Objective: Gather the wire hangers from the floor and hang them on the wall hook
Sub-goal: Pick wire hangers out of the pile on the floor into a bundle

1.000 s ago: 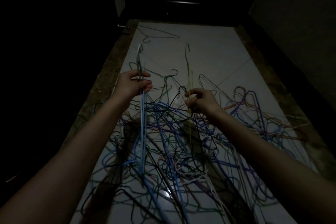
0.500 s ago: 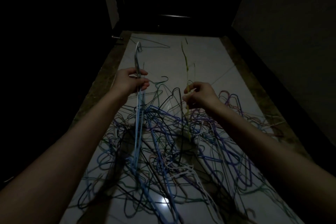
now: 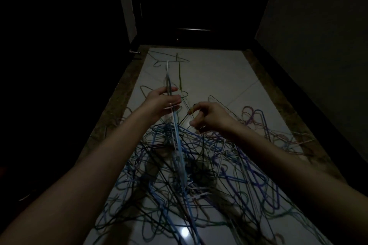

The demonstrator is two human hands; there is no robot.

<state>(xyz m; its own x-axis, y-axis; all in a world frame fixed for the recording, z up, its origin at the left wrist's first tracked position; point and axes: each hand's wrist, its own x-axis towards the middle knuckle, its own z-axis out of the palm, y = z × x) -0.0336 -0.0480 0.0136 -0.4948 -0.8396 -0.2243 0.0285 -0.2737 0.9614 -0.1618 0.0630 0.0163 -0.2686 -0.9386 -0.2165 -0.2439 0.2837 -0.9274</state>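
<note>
A tangled pile of coloured wire hangers covers the white tiled floor. My left hand grips a bundle of blue and white hangers, held upright above the pile. My right hand is just to its right, fingertips pinching a thin yellow-green hanger whose upper part rises close beside the left hand's bundle. The light is dim and the pinch itself is hard to make out. No wall hook is in view.
A narrow corridor with dark walls on both sides and a dark door at the far end. A small metal doorstop sits at the far left floor edge. One lone hanger lies near the door. Brown stone borders edge the tiles.
My right hand has carried the yellow-green hanger leftward, up against the bundle in my left hand. My left hand has kept its grip and shifted slightly.
</note>
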